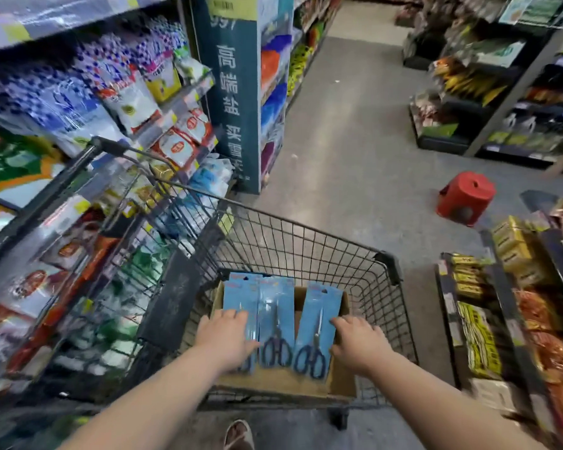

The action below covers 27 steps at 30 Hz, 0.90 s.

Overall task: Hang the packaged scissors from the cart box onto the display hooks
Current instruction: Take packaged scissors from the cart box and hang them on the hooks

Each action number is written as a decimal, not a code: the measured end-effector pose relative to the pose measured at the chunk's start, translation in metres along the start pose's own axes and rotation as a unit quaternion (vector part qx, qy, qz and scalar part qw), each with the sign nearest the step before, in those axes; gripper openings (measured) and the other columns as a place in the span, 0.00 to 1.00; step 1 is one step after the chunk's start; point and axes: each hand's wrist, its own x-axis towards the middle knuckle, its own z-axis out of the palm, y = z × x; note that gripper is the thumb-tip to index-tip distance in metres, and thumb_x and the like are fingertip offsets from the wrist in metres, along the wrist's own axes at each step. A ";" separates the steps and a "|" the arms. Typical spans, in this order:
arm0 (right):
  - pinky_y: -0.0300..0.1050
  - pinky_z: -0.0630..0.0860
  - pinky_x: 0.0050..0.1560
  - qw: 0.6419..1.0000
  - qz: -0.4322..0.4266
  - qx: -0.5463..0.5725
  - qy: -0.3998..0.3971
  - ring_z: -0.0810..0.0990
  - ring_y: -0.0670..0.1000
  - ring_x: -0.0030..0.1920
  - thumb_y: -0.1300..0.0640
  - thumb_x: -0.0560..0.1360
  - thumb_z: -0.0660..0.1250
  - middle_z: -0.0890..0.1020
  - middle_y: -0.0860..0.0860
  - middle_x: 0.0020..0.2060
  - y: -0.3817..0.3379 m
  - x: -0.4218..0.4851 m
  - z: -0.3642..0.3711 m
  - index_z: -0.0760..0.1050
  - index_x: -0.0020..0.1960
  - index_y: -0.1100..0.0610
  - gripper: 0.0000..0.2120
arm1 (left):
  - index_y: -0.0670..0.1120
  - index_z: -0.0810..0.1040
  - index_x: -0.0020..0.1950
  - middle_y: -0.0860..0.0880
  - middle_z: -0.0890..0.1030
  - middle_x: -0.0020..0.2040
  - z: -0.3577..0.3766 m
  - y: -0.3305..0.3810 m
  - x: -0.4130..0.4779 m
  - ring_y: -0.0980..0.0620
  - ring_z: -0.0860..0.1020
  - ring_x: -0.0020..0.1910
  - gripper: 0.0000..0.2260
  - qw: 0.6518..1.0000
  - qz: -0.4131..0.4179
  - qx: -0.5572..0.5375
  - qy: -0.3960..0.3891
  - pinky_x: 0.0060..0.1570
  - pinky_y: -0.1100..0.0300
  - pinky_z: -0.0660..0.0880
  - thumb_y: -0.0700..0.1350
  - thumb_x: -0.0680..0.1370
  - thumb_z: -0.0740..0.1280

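Three packaged scissors on blue cards lie side by side across a cardboard box [340,384] inside a black wire cart [306,245]. My left hand [225,336] rests flat on the left pack [238,293], covering its lower half. The middle pack [275,323] lies untouched between my hands. My right hand [358,344] touches the right edge of the right pack [319,326], fingers bent over the card. No display hooks are visible.
Shelves of bagged goods line the left side, right behind the cart. A teal pillar sign [231,102] stands ahead. A red stool [465,198] sits on the grey aisle floor. Low shelves [488,319] with yellow and orange packets stand at the right.
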 end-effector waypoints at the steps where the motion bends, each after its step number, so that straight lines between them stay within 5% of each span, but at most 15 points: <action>1: 0.57 0.61 0.67 1.000 0.005 0.001 -0.006 0.64 0.55 0.69 0.45 0.76 0.57 0.68 0.52 0.68 -0.006 0.004 0.003 0.61 0.70 0.50 0.25 | 0.50 0.58 0.74 0.48 0.66 0.71 -0.001 -0.009 0.009 0.45 0.63 0.70 0.30 1.000 0.001 0.002 -0.007 0.68 0.45 0.61 0.63 0.76 0.58; 13: 0.56 0.68 0.65 0.983 0.112 0.067 -0.128 0.68 0.56 0.67 0.46 0.73 0.61 0.69 0.53 0.67 0.004 0.051 0.046 0.61 0.70 0.50 0.27 | 0.49 0.63 0.69 0.47 0.69 0.69 0.049 -0.021 0.068 0.44 0.67 0.68 0.27 0.991 0.024 -0.024 -0.132 0.64 0.49 0.67 0.62 0.75 0.60; 23: 0.52 0.71 0.64 0.951 0.162 0.198 -0.171 0.71 0.57 0.65 0.51 0.73 0.65 0.69 0.56 0.68 0.024 0.126 0.090 0.59 0.73 0.54 0.31 | 0.51 0.63 0.70 0.46 0.71 0.65 0.089 -0.032 0.110 0.44 0.72 0.63 0.28 0.980 -0.047 -0.068 -0.183 0.59 0.51 0.72 0.61 0.74 0.63; 27: 0.46 0.76 0.51 0.912 0.226 0.311 -0.142 0.77 0.55 0.58 0.55 0.72 0.69 0.76 0.56 0.61 0.040 0.156 0.112 0.66 0.67 0.56 0.26 | 0.48 0.62 0.72 0.45 0.71 0.68 0.108 -0.022 0.135 0.44 0.70 0.66 0.29 0.975 -0.047 -0.104 -0.192 0.62 0.51 0.70 0.59 0.74 0.64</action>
